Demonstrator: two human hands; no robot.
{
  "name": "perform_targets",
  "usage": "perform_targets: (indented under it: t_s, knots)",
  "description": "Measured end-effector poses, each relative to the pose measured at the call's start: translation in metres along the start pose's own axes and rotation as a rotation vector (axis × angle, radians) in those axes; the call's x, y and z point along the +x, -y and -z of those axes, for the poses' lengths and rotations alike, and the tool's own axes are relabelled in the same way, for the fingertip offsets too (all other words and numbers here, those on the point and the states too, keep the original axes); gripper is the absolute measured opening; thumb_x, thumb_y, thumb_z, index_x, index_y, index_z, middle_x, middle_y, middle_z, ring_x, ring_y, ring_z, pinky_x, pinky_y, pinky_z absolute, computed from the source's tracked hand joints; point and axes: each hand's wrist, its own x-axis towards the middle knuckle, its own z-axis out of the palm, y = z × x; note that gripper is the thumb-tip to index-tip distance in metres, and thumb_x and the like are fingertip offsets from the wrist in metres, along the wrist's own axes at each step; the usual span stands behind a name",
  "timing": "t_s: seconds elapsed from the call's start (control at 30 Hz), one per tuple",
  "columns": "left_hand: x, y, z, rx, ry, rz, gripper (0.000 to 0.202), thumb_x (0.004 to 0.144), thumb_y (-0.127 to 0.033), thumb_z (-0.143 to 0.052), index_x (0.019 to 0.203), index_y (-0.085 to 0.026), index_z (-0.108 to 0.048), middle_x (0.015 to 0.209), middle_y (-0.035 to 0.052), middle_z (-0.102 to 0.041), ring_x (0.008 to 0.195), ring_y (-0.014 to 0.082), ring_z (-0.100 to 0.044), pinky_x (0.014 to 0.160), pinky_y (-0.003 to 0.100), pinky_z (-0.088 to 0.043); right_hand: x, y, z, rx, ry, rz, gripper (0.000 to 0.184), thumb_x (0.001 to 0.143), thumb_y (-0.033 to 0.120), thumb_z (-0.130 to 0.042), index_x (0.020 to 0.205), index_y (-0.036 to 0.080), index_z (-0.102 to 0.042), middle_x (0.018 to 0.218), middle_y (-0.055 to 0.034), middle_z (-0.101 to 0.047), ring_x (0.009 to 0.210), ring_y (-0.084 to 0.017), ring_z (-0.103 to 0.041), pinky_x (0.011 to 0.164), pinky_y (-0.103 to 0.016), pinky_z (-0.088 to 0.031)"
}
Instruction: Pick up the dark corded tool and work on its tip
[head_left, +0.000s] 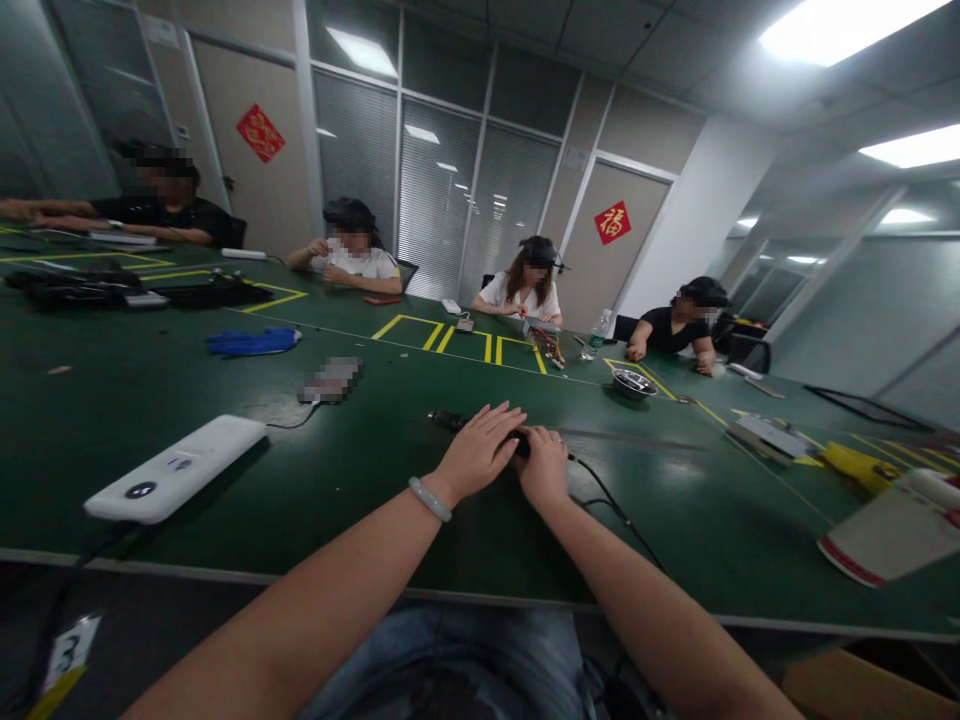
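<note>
A black, rod-shaped corded tool [448,420] lies across the green table in front of me, its small metal tip to the left; its exact kind does not show. My left hand [480,450], with a grey bangle on the wrist, rests flat over its middle, fingers stretched out and together. Around its right end curl the fingers of my right hand [544,462], which wears a ring. A black cord [611,500] runs from beside that hand toward the table's near edge. My hands cover most of the tool's body.
At left stand a white power bank [176,470] and a cabled phone [330,380], with a blue glove [253,342] beyond. A metal bowl [632,384], a water bottle [596,335] and a white-and-red container [892,525] are to the right. Several people sit across the table.
</note>
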Motion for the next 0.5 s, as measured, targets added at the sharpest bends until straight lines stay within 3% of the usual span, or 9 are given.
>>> perform_targets:
  t_s: [0.13,0.27,0.37,0.5]
  knots:
    - [-0.001,0.005,-0.004,0.005,0.003,0.032,0.043,0.1,-0.03,-0.026,0.14,-0.024,-0.042,0.145,0.0007,-0.045,0.139,0.0149,-0.03,0.119,0.038,-0.017,0.001,0.028,-0.02,0.075,0.067,0.028,0.033,0.088,0.018,-0.044,0.117,0.023,-0.057,0.12,-0.0129,-0.056,0.112,-0.034,-0.046,0.094,-0.051,-0.034]
    - [-0.003,0.01,-0.011,0.001,0.074,0.054,0.044,0.101,-0.033,-0.023,0.14,-0.024,-0.042,0.145,0.0003,-0.045,0.138,0.0147,-0.033,0.117,0.037,-0.02,0.005,0.03,-0.024,0.112,0.127,0.075,0.04,0.087,0.018,-0.047,0.126,0.017,-0.053,0.13,-0.0149,-0.052,0.117,-0.033,-0.046,0.099,-0.049,-0.033]
    - [-0.004,0.013,-0.014,-0.002,0.104,0.061,0.045,0.101,-0.035,-0.021,0.14,-0.024,-0.041,0.145,0.0012,-0.044,0.136,0.0149,-0.036,0.115,0.036,-0.024,0.008,0.014,-0.01,0.166,0.195,0.164,0.051,0.081,0.024,-0.06,0.131,0.02,-0.05,0.135,-0.0095,-0.05,0.121,-0.028,-0.045,0.103,-0.041,-0.034]
    - [-0.005,0.015,-0.016,-0.013,0.117,0.055,0.045,0.101,-0.037,-0.023,0.14,-0.023,-0.041,0.145,0.0023,-0.044,0.135,0.0161,-0.037,0.114,0.036,-0.026,0.01,-0.031,0.035,0.183,0.263,0.167,0.051,0.081,0.037,-0.064,0.129,0.022,-0.055,0.126,-0.0083,-0.057,0.115,-0.024,-0.052,0.099,-0.038,-0.038]
